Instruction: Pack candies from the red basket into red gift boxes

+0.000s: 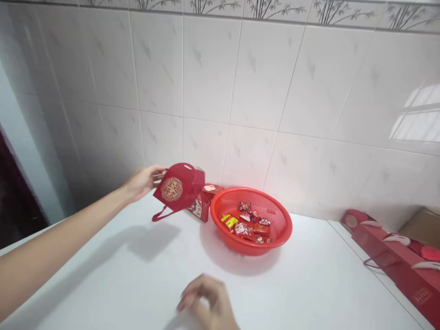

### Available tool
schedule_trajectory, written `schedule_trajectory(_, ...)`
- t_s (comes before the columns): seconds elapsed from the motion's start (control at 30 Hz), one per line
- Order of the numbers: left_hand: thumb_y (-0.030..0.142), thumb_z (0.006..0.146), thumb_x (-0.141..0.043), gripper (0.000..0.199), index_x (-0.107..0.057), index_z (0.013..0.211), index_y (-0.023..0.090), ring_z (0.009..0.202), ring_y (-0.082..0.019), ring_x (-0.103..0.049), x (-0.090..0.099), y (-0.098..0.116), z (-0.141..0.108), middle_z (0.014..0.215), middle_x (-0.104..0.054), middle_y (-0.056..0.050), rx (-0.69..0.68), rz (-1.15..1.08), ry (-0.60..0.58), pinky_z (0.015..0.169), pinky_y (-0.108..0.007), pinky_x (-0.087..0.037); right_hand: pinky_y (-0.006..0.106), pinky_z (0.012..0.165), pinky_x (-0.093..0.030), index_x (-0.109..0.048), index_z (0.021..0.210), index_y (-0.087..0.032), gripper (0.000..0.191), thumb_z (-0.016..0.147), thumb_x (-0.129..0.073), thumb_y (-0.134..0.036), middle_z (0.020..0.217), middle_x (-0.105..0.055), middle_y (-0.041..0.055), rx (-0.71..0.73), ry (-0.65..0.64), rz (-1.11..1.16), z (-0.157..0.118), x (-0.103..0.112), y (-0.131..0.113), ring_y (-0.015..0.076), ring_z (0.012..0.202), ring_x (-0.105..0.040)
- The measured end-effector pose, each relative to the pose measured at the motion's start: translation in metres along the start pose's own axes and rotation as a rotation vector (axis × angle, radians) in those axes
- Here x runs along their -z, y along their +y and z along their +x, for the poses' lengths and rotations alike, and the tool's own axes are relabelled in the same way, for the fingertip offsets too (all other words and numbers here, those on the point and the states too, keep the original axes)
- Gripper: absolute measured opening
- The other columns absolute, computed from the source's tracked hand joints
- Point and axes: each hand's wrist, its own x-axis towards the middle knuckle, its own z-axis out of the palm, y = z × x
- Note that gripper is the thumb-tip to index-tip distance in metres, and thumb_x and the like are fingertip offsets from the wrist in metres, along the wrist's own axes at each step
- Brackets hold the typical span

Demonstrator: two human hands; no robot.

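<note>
My left hand [146, 181] grips the left edge of a red gift box [187, 190], which is tilted and lifted above the white table. It has a rounded top with a small slot, a round gold emblem and a dangling red ribbon handle. My right hand [211, 300], blurred, is low over the table at the bottom of the view, with fingers loosely curled and nothing visible in them. A red plastic basket [287, 227] stands beyond it, holding several wrapped candies [244, 230] in red packaging.
Behind the lifted box, another red box [204, 211] stands against the tiled wall [206, 91], left of the basket. Several red gift boxes [381, 256] line the right side of the white table [309, 293]. A brown cardboard box [421, 227] is behind them.
</note>
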Motion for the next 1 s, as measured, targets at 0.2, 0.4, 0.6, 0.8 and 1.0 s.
schedule_trajectory(0.2,0.038,0.069,-0.064,0.024,-0.068,0.075,0.015,0.074,-0.024,-0.065,-0.046,-0.025,-0.092,0.079,-0.071,-0.007,0.185,-0.284,-0.356,0.068,-0.034,-0.052,0.026,0.059,-0.049,-0.056,0.07,-0.018,0.045,0.086,-0.061,-0.06,0.06,-0.061,0.0017,0.007,0.476,0.304,-0.009,0.044,-0.04,0.0139,0.056,-0.058)
schedule_trajectory(0.4,0.036,0.07,-0.063,0.029,-0.05,0.051,0.019,0.087,-0.024,-0.062,-0.074,-0.059,-0.134,0.09,-0.069,-0.007,-0.151,-0.212,-0.527,0.083,-0.035,-0.05,0.027,0.056,-0.047,-0.049,0.072,-0.02,0.054,0.085,-0.052,-0.072,0.052,-0.059,-0.0012,-0.007,0.514,0.185,-0.037,0.062,-0.051,0.0139,0.046,-0.057)
schedule_trajectory(0.6,0.042,0.079,-0.065,0.037,-0.053,0.053,0.019,0.088,-0.023,-0.064,-0.085,-0.078,-0.148,0.093,-0.067,-0.008,-0.205,-0.028,-0.586,0.085,-0.035,-0.05,0.024,0.049,-0.044,-0.049,0.076,-0.021,0.045,0.084,-0.065,-0.062,0.052,-0.052,-0.0061,-0.099,0.577,-0.086,-0.049,0.058,-0.053,0.014,0.046,-0.059)
schedule_trajectory(0.8,0.04,0.07,-0.074,0.027,-0.057,0.074,0.02,0.091,-0.024,-0.066,-0.081,-0.076,-0.14,0.093,-0.069,-0.006,-0.137,0.15,-0.707,0.081,-0.035,-0.052,0.023,0.046,-0.044,-0.046,0.074,-0.021,0.036,0.085,-0.064,-0.051,0.058,-0.051,-0.0056,-0.16,0.575,-0.185,-0.05,0.049,-0.055,0.0135,0.044,-0.061)
schedule_trajectory(1.0,0.044,0.065,-0.081,0.073,-0.055,0.131,0.026,0.116,-0.029,-0.061,-0.073,-0.043,-0.156,0.126,-0.063,-0.007,-0.221,0.498,-0.799,0.095,-0.039,-0.051,0.022,0.044,-0.046,-0.049,0.076,-0.021,0.029,0.091,-0.057,-0.044,0.067,-0.055,-0.0035,-0.067,0.597,-0.362,-0.057,0.048,-0.073,0.0109,0.048,-0.058)
